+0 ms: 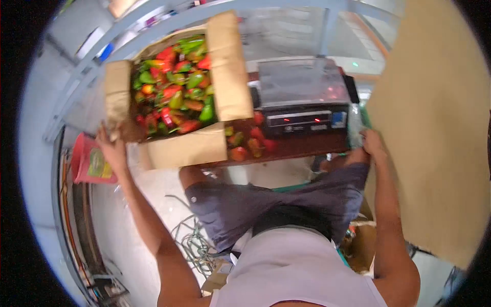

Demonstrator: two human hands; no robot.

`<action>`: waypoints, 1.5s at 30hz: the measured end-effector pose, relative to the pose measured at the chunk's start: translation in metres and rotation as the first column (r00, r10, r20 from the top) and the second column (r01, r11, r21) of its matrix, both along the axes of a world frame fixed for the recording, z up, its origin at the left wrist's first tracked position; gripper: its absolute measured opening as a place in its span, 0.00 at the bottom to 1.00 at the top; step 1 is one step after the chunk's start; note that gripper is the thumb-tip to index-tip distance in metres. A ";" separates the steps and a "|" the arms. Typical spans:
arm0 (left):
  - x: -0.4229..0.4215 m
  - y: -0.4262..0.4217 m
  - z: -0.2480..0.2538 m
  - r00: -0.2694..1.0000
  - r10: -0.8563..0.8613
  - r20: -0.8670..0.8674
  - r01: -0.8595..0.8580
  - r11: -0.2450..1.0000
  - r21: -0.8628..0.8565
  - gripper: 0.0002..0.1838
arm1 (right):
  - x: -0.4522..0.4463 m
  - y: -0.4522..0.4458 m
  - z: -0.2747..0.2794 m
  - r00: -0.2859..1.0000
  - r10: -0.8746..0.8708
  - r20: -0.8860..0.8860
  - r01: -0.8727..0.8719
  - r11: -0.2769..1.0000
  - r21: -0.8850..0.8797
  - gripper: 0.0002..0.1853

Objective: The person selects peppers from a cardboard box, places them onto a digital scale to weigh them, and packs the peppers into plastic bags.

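Open cardboard box (230, 71), filled with red and green peppers (176, 100), at the left of the brown tabletop (312, 146), beside the weighing scale (304, 87), flaps folded outward. For steadying such a load, best to bear on the wall rather than on a loose flap, and to keep the opening level against spills. Left hand (113, 143) at the near left corner of the box, blurred; cannot tell whether gripping or merely touching. Mind the loose peppers (254, 146) between box and scale; slide nothing over them. Right hand (373, 142) well apart from the left, near the tabletop's right end, next to the large cardboard panel (442, 128); cannot tell whether closed on anything. Farther out, beyond the left wrist, a pink bucket (81, 166); avoid knocking it.
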State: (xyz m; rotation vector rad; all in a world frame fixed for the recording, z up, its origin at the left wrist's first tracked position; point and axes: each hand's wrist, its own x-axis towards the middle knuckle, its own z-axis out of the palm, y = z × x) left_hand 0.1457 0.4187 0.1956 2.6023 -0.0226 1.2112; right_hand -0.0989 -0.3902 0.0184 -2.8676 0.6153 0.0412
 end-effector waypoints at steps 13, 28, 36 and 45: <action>-0.099 -0.103 0.040 0.907 -0.396 0.146 0.405 0.720 -0.563 0.22 | 0.027 -0.011 -0.033 0.982 -0.183 0.052 0.179 0.982 0.066 0.14; -0.142 -0.182 0.046 0.780 -0.622 0.067 0.523 0.588 -0.617 0.18 | -0.045 0.042 0.037 0.732 -0.210 0.648 0.015 0.956 0.293 0.09; -0.188 -0.352 -0.007 0.294 -0.955 0.028 0.653 0.179 -0.736 0.27 | -0.045 0.148 0.147 0.735 -0.084 0.673 -0.332 0.820 0.466 0.06; -0.196 -0.392 -0.041 0.084 -0.996 0.033 0.377 0.001 -0.926 0.07 | -0.054 0.171 0.189 0.895 0.345 0.283 -0.412 0.395 0.821 0.12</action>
